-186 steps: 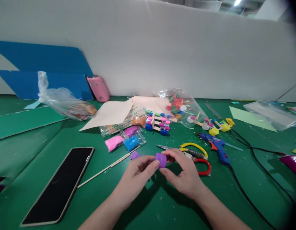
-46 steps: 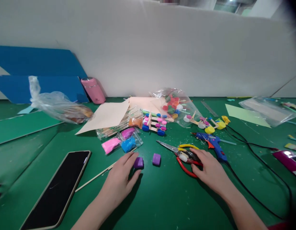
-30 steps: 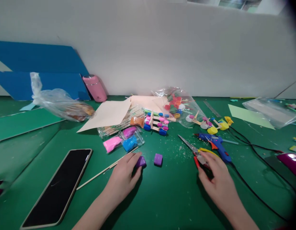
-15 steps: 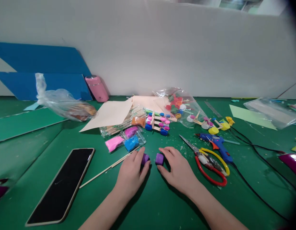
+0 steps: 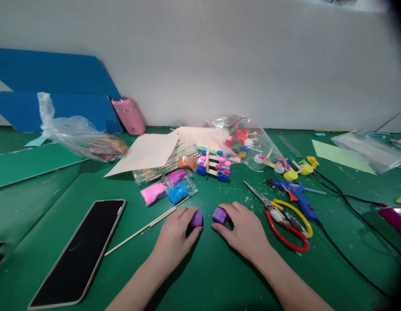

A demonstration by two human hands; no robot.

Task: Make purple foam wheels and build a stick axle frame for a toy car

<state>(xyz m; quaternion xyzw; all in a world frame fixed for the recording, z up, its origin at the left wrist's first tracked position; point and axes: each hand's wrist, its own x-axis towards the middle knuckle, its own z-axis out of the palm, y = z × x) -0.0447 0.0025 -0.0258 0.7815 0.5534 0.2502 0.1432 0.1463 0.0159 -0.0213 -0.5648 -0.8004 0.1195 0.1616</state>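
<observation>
Purple caps: the left hand (image 5: 174, 235) pinches one cap (image 5: 197, 218); the right hand (image 5: 247, 231) pinches the other cap (image 5: 219, 215); best grip both evenly, flat on the green mat (image 5: 220, 276).

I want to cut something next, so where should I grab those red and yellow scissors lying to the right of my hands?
Probably by the handle loops. The scissors lie flat on the green mat, blades shut and pointing away toward the back left, red and yellow loops nearest you. The right hand sits just left of them, so come from the near side, over the loops, away from the tip.
</observation>
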